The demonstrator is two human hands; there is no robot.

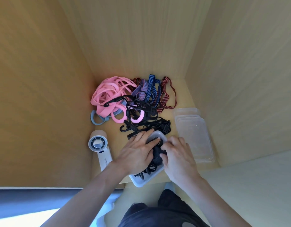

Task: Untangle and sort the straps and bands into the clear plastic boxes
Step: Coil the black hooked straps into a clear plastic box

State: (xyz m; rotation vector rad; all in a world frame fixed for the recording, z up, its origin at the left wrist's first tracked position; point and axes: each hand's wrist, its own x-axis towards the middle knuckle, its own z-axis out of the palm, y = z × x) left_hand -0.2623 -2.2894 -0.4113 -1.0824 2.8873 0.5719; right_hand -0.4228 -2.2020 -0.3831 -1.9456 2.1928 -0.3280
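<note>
Pressing flat on black straps (155, 154) heaped in clear box (140, 181), left hand (136, 153) was laid, fingers straight. Box rim was gripped by right hand (178, 155), fingers curled. Beyond box, smooth pink bands (107, 94), striped woven bands (151, 90) and hooked black cords (141, 124) were tangled. Right of box, frosted rectangular pieces (194, 136) were stacked; lids or boxes could not be told. Box contents were partly hidden under hands.

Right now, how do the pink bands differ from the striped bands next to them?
The pink bands are one plain colour; the striped bands are blue, purple and dark red with fine lines. The pink bands are heaped at the left of the tangle; the striped bands lie to the right, one dark red loop spread open. Both are caught up with the black hooked straps, and neither is in the clear box.
</note>
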